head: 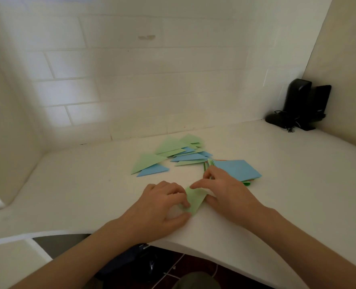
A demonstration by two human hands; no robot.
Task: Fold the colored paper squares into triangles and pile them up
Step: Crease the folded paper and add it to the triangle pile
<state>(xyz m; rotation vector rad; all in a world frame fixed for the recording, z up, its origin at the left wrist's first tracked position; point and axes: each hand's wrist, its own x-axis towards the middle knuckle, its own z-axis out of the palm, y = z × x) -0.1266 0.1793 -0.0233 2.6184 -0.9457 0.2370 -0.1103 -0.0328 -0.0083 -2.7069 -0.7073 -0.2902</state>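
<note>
My left hand (162, 207) and my right hand (223, 188) meet over a light green sheet of paper (194, 200) lying near the front edge of the white counter (277, 184). My left fingers are curled, with fingertips and thumb pinching the sheet's left side. My right forefinger lies out along the top edge of the sheet and the thumb touches its right side; the other right fingers are bent, resting near the stack of unfolded squares (236, 170), whose top sheet is blue. Farther back lies a loose pile of folded triangles (185, 151), green and blue overlapping, and to its left a green triangle (145, 162) partly covers a blue one (153, 170). A black speaker (297, 101) stands in the far right corner against the tiled wall (131, 80).
</note>
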